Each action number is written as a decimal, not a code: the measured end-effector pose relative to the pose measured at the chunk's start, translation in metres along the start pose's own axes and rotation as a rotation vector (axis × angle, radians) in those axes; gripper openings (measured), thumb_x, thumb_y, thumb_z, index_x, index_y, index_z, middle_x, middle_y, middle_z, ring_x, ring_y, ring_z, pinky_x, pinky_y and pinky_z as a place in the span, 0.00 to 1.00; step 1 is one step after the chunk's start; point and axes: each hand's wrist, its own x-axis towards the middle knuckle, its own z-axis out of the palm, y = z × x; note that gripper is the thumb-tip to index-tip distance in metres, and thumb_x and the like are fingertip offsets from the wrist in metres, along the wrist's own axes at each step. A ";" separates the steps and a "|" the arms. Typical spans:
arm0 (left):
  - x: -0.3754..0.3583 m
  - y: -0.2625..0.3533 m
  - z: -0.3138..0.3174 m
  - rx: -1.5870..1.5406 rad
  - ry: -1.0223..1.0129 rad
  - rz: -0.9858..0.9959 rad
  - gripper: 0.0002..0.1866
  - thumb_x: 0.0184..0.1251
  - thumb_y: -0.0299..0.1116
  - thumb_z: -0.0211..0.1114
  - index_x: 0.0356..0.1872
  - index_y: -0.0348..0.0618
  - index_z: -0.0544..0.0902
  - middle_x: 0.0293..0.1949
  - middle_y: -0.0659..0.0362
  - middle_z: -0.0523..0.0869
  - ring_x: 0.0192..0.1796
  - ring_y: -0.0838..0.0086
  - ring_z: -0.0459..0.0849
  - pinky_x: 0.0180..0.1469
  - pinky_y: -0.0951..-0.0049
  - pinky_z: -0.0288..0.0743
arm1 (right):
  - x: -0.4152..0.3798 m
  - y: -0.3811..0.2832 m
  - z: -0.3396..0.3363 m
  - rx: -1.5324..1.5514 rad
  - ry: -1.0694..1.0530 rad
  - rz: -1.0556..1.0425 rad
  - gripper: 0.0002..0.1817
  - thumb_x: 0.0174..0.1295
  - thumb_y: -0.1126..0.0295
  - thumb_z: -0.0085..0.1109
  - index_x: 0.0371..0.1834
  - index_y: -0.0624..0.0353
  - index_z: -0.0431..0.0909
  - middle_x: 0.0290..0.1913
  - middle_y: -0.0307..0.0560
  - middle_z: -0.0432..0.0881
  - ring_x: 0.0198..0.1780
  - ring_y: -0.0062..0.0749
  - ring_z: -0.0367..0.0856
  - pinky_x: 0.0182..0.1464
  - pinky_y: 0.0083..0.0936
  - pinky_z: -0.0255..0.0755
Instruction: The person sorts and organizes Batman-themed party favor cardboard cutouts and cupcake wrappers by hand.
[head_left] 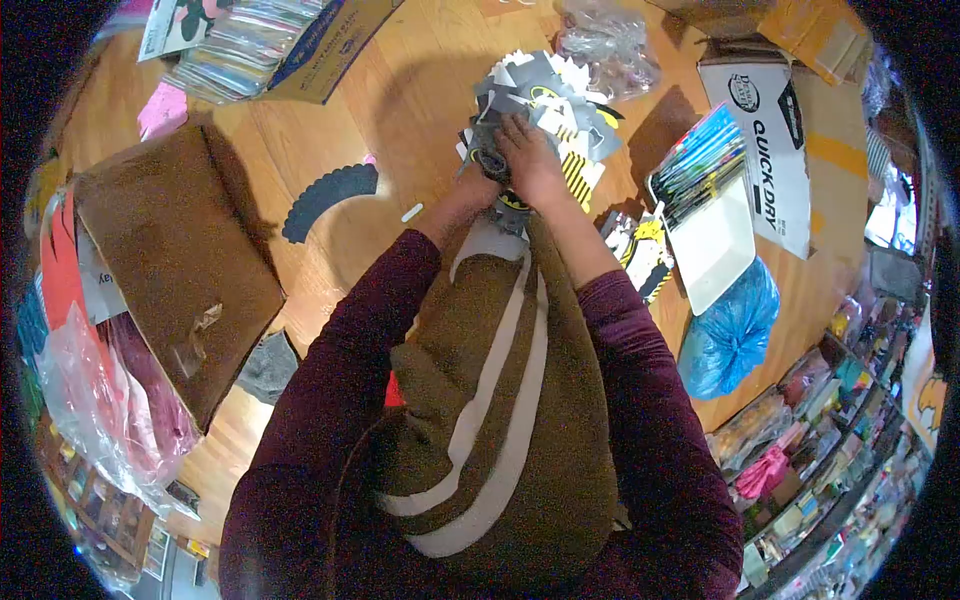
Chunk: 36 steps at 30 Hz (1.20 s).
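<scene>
A loose heap of paper cut-outs [575, 125] in grey, white, black and yellow, some with bat emblems and stripes, lies on the floor in front of me. My right hand [528, 160] rests on the heap, its fingers stretched forward over the papers. Close beside it is my left hand [478, 188], with a dark watch [490, 163] at the wrist. Beyond the watch, grey pieces and the right hand hide the left fingers. A black scalloped paper strip [330, 198] and a small white stick [411, 212] lie to the left.
A brown cardboard box [180, 270] stands at left. On the right are a white tray [715, 245] with packets, a blue plastic bag [735, 325] and a QUICK DRY carton [770, 150]. Clear plastic bags [610, 45] lie at the back, and a box of sleeves [255, 50] back left.
</scene>
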 end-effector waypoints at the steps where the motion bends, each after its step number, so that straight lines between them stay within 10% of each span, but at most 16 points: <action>1: -0.005 0.021 -0.004 0.088 0.043 0.048 0.16 0.46 0.32 0.61 0.38 0.36 0.78 0.37 0.48 0.81 0.39 0.63 0.80 0.41 0.66 0.72 | 0.001 0.005 0.002 0.032 0.047 -0.006 0.25 0.48 0.73 0.48 0.54 0.60 0.66 0.59 0.53 0.63 0.61 0.43 0.61 0.63 0.32 0.52; 4: -0.011 0.045 -0.011 0.334 -0.098 -0.205 0.17 0.46 0.32 0.62 0.39 0.36 0.78 0.38 0.48 0.81 0.40 0.63 0.79 0.42 0.67 0.72 | 0.013 0.017 -0.018 0.402 0.253 0.284 0.25 0.46 0.76 0.48 0.53 0.61 0.67 0.57 0.55 0.65 0.59 0.44 0.62 0.63 0.32 0.53; 7: -0.007 0.051 -0.016 0.388 -0.150 -0.112 0.16 0.46 0.31 0.61 0.38 0.35 0.78 0.36 0.51 0.81 0.38 0.66 0.79 0.41 0.70 0.72 | 0.019 0.053 -0.045 0.069 0.234 0.308 0.20 0.48 0.78 0.46 0.49 0.60 0.70 0.47 0.59 0.73 0.51 0.51 0.70 0.52 0.34 0.64; 11: -0.031 0.087 -0.039 0.056 -0.213 -0.227 0.15 0.48 0.27 0.58 0.39 0.34 0.77 0.35 0.56 0.82 0.37 0.69 0.79 0.42 0.71 0.72 | 0.004 0.087 -0.116 0.434 0.425 0.921 0.17 0.48 0.80 0.44 0.43 0.66 0.71 0.31 0.56 0.78 0.33 0.49 0.76 0.36 0.33 0.69; 14: -0.050 0.085 -0.067 -0.342 -0.051 -0.112 0.14 0.52 0.24 0.56 0.42 0.35 0.76 0.36 0.58 0.81 0.37 0.73 0.79 0.41 0.73 0.73 | -0.025 0.093 -0.123 0.612 0.692 0.834 0.14 0.51 0.80 0.44 0.42 0.66 0.71 0.31 0.50 0.78 0.31 0.37 0.75 0.34 0.30 0.69; 16: -0.056 0.099 -0.088 -0.521 0.121 -0.065 0.14 0.56 0.23 0.55 0.45 0.36 0.73 0.39 0.58 0.80 0.37 0.76 0.78 0.41 0.76 0.73 | -0.030 0.073 -0.122 1.257 0.969 1.016 0.14 0.52 0.79 0.42 0.42 0.66 0.72 0.35 0.46 0.77 0.35 0.31 0.76 0.36 0.25 0.70; 20: -0.059 0.137 -0.114 -0.564 0.107 0.050 0.13 0.58 0.24 0.56 0.45 0.36 0.72 0.36 0.58 0.80 0.36 0.78 0.79 0.39 0.77 0.74 | -0.025 -0.008 -0.109 0.784 0.268 0.965 0.16 0.60 0.66 0.43 0.40 0.68 0.73 0.37 0.50 0.77 0.40 0.33 0.73 0.44 0.28 0.65; 25: -0.061 0.166 -0.118 -0.630 0.119 0.133 0.13 0.56 0.22 0.58 0.44 0.37 0.73 0.36 0.58 0.81 0.34 0.79 0.79 0.37 0.78 0.74 | -0.025 -0.028 -0.129 1.519 0.519 0.951 0.18 0.62 0.59 0.44 0.46 0.62 0.72 0.44 0.45 0.75 0.45 0.28 0.71 0.46 0.26 0.64; 33: -0.053 0.155 -0.052 -0.372 0.093 -0.040 0.10 0.59 0.29 0.57 0.41 0.39 0.76 0.34 0.63 0.80 0.35 0.81 0.76 0.39 0.79 0.71 | -0.048 -0.014 -0.136 1.451 0.619 0.969 0.13 0.54 0.75 0.56 0.42 0.66 0.72 0.39 0.42 0.78 0.37 0.20 0.74 0.42 0.19 0.67; 36: -0.057 0.164 -0.055 0.180 0.007 0.033 0.12 0.62 0.35 0.54 0.42 0.38 0.76 0.31 0.65 0.78 0.33 0.83 0.74 0.38 0.80 0.69 | -0.064 -0.003 -0.133 1.592 0.661 0.936 0.12 0.56 0.73 0.54 0.43 0.66 0.72 0.40 0.43 0.78 0.39 0.22 0.74 0.43 0.20 0.66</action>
